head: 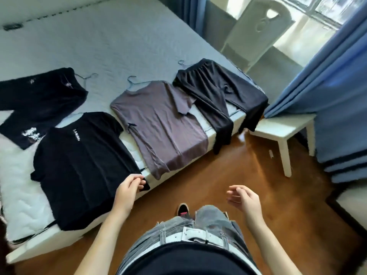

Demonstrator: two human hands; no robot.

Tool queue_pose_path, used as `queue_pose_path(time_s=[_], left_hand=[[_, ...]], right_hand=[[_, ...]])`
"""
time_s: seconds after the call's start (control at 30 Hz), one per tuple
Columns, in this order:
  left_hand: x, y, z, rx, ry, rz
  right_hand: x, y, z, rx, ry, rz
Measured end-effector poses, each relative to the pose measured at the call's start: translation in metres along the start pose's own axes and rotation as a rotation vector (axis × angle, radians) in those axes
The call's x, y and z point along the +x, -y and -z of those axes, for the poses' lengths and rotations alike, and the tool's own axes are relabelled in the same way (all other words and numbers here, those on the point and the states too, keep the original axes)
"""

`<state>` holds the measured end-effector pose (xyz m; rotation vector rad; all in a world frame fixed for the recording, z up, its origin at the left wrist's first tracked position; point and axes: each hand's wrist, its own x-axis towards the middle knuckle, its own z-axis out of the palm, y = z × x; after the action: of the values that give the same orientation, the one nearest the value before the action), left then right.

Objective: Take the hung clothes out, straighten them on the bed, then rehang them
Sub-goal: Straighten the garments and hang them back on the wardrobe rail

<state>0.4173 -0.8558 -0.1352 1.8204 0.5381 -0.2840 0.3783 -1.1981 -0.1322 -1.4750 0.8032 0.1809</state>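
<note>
— Four garments on the bed (pixel 99 36)?
— Yes, laid flat: the dark trousers (pixel 214 90) right, legs over the edge; the grey T-shirt (pixel 158 124) in the middle; the lettered black T-shirt (pixel 79 165) nearest; the printed black shirt (pixel 35 100) far left.
— And the hands?
— The left hand (pixel 129 187) pinches the lettered black T-shirt's near right hem corner. The right hand (pixel 244 199) hangs loosely spread above the floor (pixel 238 165), holding nothing.

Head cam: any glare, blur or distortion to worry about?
Head view: window blown out top right, glare streaks on the floor; wide-angle bending curves the bed edge; its far top-left part is smeared soft; black T-shirt shows little fold detail; left hand pinching its hem reads clearly.
</note>
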Motion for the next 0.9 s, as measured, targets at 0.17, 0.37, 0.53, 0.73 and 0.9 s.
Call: queue_pose_path(time_s=[0.17, 0.37, 0.53, 0.73, 0.9], left_hand=[[0.064, -0.051, -0.010, -0.041, -0.107, 0.018], [0.157, -0.078, -0.032, -0.092, -0.239, 0.125], [0.240, -0.110, -0.048, -0.118, -0.351, 0.214], [0.375, -0.132, -0.058, -0.044, -0.362, 0.229], [0.524, -0.112, -0.055, 0.101, -0.369, 0.180]], right_hand=[[0.088, 0.068, -0.031, -0.088, 0.132, 0.037], [0.224, 0.156, -0.098, -0.202, 0.315, 0.076], [0.345, 0.228, -0.180, -0.253, 0.458, 0.144], [0.473, 0.268, -0.298, -0.389, 0.523, 0.291], [0.582, 0.234, -0.390, -0.635, 0.460, 0.483]])
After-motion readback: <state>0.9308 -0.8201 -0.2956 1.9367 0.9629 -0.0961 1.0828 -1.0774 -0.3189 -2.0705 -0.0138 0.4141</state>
